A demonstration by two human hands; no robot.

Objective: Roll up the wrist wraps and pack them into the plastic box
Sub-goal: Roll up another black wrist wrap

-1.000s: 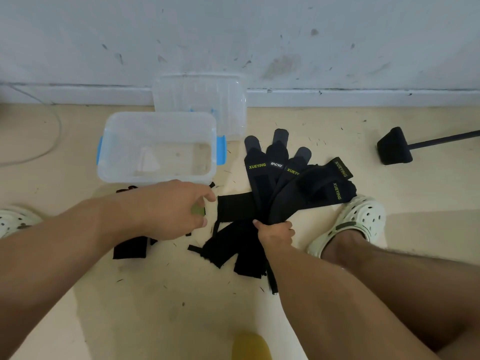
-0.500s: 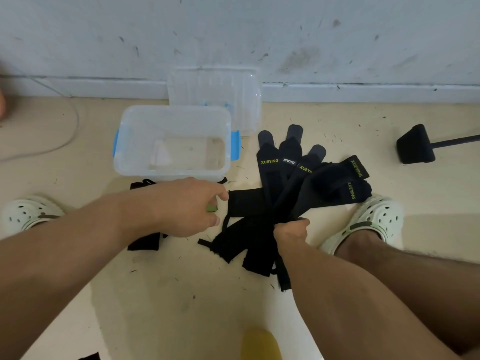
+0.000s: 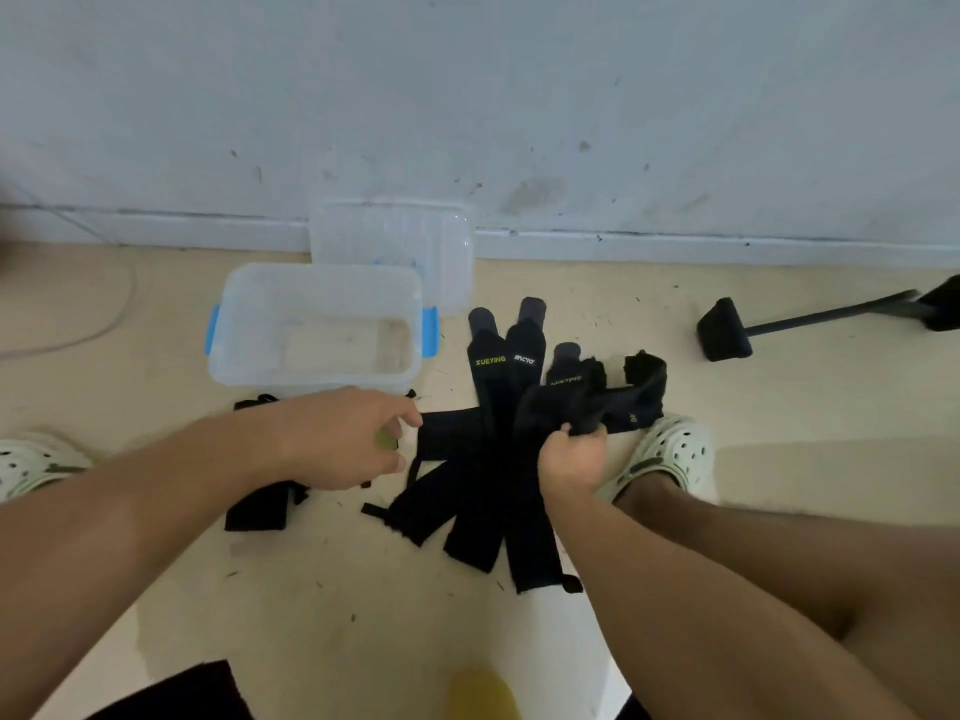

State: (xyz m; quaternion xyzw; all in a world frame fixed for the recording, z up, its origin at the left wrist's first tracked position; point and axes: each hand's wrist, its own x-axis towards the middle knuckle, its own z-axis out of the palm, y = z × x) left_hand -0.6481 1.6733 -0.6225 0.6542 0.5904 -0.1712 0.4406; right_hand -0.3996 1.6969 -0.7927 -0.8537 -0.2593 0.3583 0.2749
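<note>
Selection step: right hand (image 3: 571,459) gripped one black fabric wrist wrap (image 3: 566,402) lifted from the floor pile; left hand (image 3: 345,439) hovered, fingers loosely curled. Clear plastic box (image 3: 317,324) stood empty nearby. Rolling presumably follows.

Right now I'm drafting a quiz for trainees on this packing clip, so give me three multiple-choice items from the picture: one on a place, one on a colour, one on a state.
1. Where is the lid?
A. On the box
B. Leaning at the wall behind the plastic box
C. Under the wraps

2. What colour are the box's side latches?
A. Red
B. Blue
C. Black

3. What is the right hand doing?
A. Gripping a bunched wrist wrap
B. Lying flat on the floor
C. Holding the lid

Answers:
1 B, the clear lid stands against the baseboard behind the open box.
2 B, blue tabs show on both short sides.
3 A, its fingers curl round black fabric lifted off the pile.
</note>
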